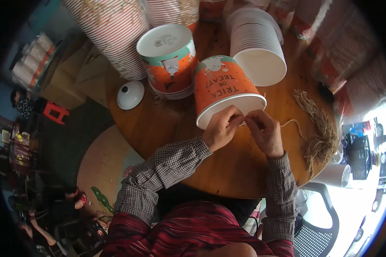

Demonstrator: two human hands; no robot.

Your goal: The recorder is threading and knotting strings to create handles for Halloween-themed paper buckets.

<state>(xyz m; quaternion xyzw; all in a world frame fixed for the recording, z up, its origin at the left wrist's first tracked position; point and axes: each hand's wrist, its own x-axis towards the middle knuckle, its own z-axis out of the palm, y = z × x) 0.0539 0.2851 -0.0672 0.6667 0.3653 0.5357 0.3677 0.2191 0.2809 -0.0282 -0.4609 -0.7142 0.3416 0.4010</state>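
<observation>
Orange paper bucket (225, 90) lies tipped on round wooden table (227, 171), open rim toward person, approx 12 o'clock from the hands. L hand (221, 128) pinches at rim; R hand (265, 132) pinches tan string (292, 123) just beside it, fingertips nearly touching. String bundle (319, 128) at 3 o'clock. White cup stack (258, 47) at 1 o'clock, white dome lid (130, 94) at 10.

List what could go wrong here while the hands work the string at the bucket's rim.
1. The orange paper bucket lies on its side on the round wooden table, so it may roll while the left hand and right hand pinch at its rim.
2. The thin string could slip free.
3. The loose string bundle nearby may snag.
</observation>
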